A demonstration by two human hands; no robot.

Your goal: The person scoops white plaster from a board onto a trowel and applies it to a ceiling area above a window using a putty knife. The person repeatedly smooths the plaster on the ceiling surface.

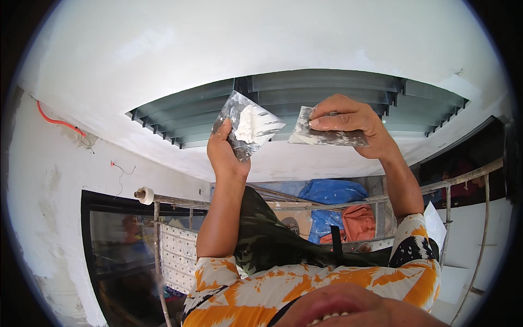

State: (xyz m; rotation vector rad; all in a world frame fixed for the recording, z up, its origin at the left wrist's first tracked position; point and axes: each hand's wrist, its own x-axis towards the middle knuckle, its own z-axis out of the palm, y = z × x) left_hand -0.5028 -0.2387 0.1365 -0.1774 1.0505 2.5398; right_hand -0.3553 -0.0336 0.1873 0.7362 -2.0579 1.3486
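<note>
In front of the louvred window, my left hand [225, 155] grips a square flat metal scraper [233, 111], its thumb over one edge. A thick lump of white putty [248, 125] sits on that blade, with smears running toward its right corner. To the right, my right hand [357, 121] is closed on a second flat metal scraper [305, 133], fingers laid along the top of it. That blade is streaked with white putty and tilted, its free edge toward the left. A small gap separates the two scrapers.
Beyond is a white wall [305, 38] with a grey louvred window [190, 111]. Metal scaffold rails [463, 179] run around me. Below lie a blue tarp [332, 191] and an orange cloth [359, 220]. At left, an orange conduit [57, 121] and loose wires [121, 171] stick out.
</note>
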